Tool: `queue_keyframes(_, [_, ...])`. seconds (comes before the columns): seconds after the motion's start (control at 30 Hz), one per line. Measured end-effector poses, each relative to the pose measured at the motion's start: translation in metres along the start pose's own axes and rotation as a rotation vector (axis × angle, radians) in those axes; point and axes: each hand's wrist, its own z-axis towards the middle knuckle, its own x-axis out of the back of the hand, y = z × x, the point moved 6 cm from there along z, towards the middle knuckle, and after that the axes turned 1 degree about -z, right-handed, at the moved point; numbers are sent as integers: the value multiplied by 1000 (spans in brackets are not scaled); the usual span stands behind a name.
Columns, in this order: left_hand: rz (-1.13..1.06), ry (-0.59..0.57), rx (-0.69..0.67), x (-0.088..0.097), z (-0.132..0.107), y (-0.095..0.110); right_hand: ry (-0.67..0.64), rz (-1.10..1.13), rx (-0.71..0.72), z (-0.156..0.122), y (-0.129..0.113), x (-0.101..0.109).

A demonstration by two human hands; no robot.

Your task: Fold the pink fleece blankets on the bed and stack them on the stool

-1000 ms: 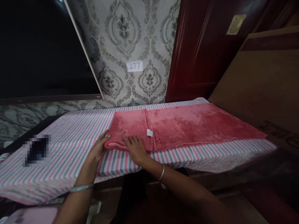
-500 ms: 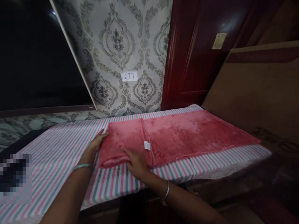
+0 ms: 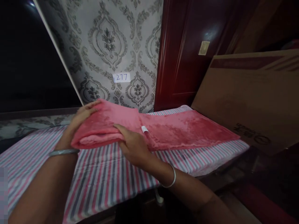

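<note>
A plush pink-red blanket (image 3: 177, 129) lies lengthwise, its left part folded into a thick layered stack that is lifted off the surface. My left hand (image 3: 83, 116) grips the far left side of that stack, fingers over its edge. On the near edge, my right hand (image 3: 133, 144) is closed with the thumb on top and the other fingers beneath the fold. A small white label (image 3: 144, 129) sticks out where the folded stack meets the flat part. Both wrists wear bangles.
Under the blanket spreads a striped cloth (image 3: 100, 177) over a table. A large cardboard box (image 3: 252, 99) stands at the right. Behind are a dark screen (image 3: 30, 62), patterned wallpaper with a paper marked 277 (image 3: 121, 77), and a dark red door (image 3: 179, 53).
Both hands have raised the folded left part of the blanket from the striped cloth. The right part still lies flat. The camera view has shifted somewhat.
</note>
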Motion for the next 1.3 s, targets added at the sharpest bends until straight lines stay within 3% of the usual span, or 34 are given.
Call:
queue_keyframes(0.07, [132,-22,-3,26,3,6,-38,-40,59,3,-20,-9])
queue_keyframes(0.17, [310,-7,-11,70,-7,-12,-121,-94,143,0,-35,-46])
queue_keyframes(0.23, [340,9,27,93,-22,-45,-207,-127,162,-7,-34,-82])
queue_keyframes(0.3, [314,73,235,113,-43,-94,-324,-160,158,-18,-28,-121])
queue_keyframes(0.37, [278,100,466,125,-66,-144,-447,-207,160,-33,-18,-156])
queue_keyframes(0.43, [246,134,488,133,-80,-173,-505,-269,185,-48,-10,-181])
queue_keyframes(0.57, [281,129,423,138,-77,-190,-456,-337,243,-67,-4,-200])
queue_keyframes(0.7, [669,75,288,126,-51,-170,-467,-347,263,-71,-7,-200])
queue_keyframes(0.8, [1019,-117,111,90,-36,-152,-492,-305,250,-63,-7,-185])
queue_keyframes(0.87, [1208,-253,66,62,-36,-149,-483,-284,221,-54,0,-169])
queue_keyframes(0.93, [1336,-310,58,39,-41,-148,-435,-298,174,-47,14,-152])
queue_keyframes(1.0, [1385,-317,63,22,-50,-149,-408,-309,135,-47,31,-141])
queue_keyframes(1.1, [1399,-334,121,7,-67,-161,-469,-288,143,-60,52,-143])
queue_keyframes(1.3, [1474,-347,174,2,-80,-175,-474,-253,160,-77,63,-154])
